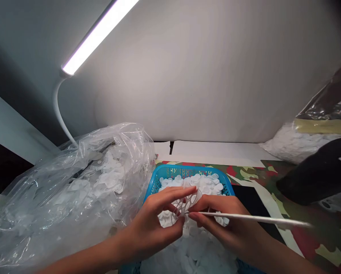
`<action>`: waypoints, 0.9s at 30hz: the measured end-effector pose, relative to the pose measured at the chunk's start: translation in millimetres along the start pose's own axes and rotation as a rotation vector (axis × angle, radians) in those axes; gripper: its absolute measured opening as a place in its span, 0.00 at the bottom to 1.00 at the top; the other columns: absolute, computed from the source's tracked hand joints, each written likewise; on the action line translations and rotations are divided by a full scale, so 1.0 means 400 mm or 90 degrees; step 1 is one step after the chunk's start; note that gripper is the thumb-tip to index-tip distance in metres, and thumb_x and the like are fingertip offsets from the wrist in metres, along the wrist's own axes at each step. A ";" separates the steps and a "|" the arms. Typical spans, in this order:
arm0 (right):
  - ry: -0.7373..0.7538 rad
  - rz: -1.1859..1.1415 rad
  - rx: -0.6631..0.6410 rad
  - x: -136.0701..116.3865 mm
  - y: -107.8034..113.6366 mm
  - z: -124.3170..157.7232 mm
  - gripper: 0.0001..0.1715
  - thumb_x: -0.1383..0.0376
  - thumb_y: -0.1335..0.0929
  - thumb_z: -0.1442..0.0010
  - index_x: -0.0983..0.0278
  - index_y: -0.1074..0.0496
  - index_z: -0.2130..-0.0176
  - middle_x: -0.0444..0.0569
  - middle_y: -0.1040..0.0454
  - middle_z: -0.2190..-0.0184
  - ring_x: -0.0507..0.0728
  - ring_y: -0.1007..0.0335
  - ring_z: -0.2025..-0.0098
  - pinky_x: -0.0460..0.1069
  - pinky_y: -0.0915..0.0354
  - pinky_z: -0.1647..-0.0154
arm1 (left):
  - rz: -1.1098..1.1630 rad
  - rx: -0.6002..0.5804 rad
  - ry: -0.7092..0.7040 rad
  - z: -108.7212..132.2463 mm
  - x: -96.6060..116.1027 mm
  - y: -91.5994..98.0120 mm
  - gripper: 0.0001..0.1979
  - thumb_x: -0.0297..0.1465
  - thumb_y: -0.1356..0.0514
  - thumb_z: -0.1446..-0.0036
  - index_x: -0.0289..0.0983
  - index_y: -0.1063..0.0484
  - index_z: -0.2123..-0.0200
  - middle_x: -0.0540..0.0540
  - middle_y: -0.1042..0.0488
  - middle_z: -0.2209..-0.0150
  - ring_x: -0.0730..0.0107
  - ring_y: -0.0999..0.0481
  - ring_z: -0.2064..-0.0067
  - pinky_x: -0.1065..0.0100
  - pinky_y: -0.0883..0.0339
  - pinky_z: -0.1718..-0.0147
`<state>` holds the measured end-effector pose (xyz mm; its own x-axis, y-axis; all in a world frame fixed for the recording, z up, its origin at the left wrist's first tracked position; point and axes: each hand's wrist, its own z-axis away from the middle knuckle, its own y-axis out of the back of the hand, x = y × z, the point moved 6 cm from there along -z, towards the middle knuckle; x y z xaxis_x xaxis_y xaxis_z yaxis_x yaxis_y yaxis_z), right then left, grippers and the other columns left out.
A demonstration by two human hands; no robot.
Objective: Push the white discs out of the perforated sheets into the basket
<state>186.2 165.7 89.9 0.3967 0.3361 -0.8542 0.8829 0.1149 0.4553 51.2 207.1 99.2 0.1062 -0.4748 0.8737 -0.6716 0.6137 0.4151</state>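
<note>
Between the fingertips of my left hand (161, 213) is a thin, translucent white sheet with round holes (191, 201). My right hand (224, 220) pinches a slim white stick (253, 217), whose narrow tip meets the sheet near my left thumb. The stick's far end points right and is blurred. My right fingers also touch the sheet's right edge. Both hands are above a blue plastic basket (187, 167) heaped with small white discs (204, 184). My forearms hide part of the basket's near side.
A large clear plastic bag (125, 133) with white translucent pieces lies left. A lit lamp (99, 36) on a bent neck leans above it. On the right are a black rounded object (319, 171), another bag of white pieces (296, 142) and a camouflage-patterned cloth (330, 228).
</note>
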 end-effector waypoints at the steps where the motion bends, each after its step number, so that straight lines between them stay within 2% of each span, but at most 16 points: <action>1: 0.006 0.013 -0.008 0.002 -0.005 0.001 0.12 0.61 0.37 0.35 0.62 0.29 0.68 0.43 0.27 0.74 0.50 0.34 0.74 0.44 0.39 0.72 | 0.003 -0.003 -0.004 0.000 0.000 -0.001 0.31 0.18 0.41 0.47 0.49 0.36 0.43 0.49 0.30 0.45 0.66 0.30 0.48 0.70 0.28 0.58; 5: 0.058 0.076 -0.018 0.005 -0.021 0.006 0.11 0.62 0.38 0.34 0.61 0.27 0.63 0.45 0.25 0.69 0.52 0.29 0.66 0.46 0.37 0.64 | 0.004 -0.018 -0.007 0.005 -0.005 -0.005 0.33 0.17 0.41 0.48 0.49 0.37 0.42 0.49 0.31 0.45 0.66 0.30 0.48 0.70 0.28 0.58; 8: 0.062 0.116 -0.015 0.008 -0.026 0.007 0.13 0.61 0.38 0.34 0.62 0.27 0.65 0.45 0.25 0.71 0.52 0.29 0.67 0.46 0.38 0.65 | 0.002 -0.027 -0.005 0.008 -0.007 -0.008 0.32 0.17 0.42 0.48 0.49 0.37 0.42 0.49 0.31 0.45 0.66 0.30 0.48 0.69 0.28 0.58; 13: -0.014 0.048 -0.012 0.013 -0.016 0.005 0.12 0.60 0.39 0.34 0.62 0.28 0.64 0.44 0.25 0.70 0.51 0.30 0.69 0.45 0.38 0.68 | -0.017 0.006 0.009 0.002 0.000 0.001 0.29 0.20 0.42 0.45 0.50 0.36 0.44 0.51 0.30 0.46 0.67 0.29 0.50 0.70 0.29 0.58; 17: -0.071 -0.002 -0.025 0.016 -0.010 0.002 0.12 0.58 0.36 0.36 0.62 0.29 0.65 0.43 0.26 0.73 0.50 0.32 0.72 0.45 0.39 0.71 | -0.029 0.027 0.046 0.003 0.001 0.014 0.26 0.22 0.42 0.43 0.53 0.34 0.46 0.54 0.29 0.46 0.68 0.29 0.49 0.68 0.32 0.53; 22: -0.112 -0.043 -0.045 0.021 -0.012 -0.001 0.10 0.58 0.35 0.38 0.60 0.27 0.65 0.41 0.27 0.73 0.50 0.35 0.73 0.44 0.41 0.72 | 0.007 0.015 0.120 0.010 -0.018 0.015 0.18 0.31 0.43 0.39 0.54 0.33 0.47 0.55 0.30 0.46 0.68 0.29 0.49 0.65 0.36 0.47; 27: -0.138 -0.086 -0.037 0.023 -0.004 -0.001 0.10 0.58 0.32 0.40 0.62 0.27 0.68 0.41 0.32 0.76 0.49 0.40 0.74 0.44 0.44 0.75 | 0.059 0.004 0.141 0.009 -0.024 0.008 0.16 0.34 0.44 0.37 0.53 0.32 0.47 0.53 0.30 0.46 0.67 0.27 0.51 0.64 0.34 0.49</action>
<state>188.5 169.0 81.4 0.3256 0.1067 -0.9395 0.9184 0.2006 0.3410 45.2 211.5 91.1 0.2009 -0.2665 0.9426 -0.6908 0.6437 0.3293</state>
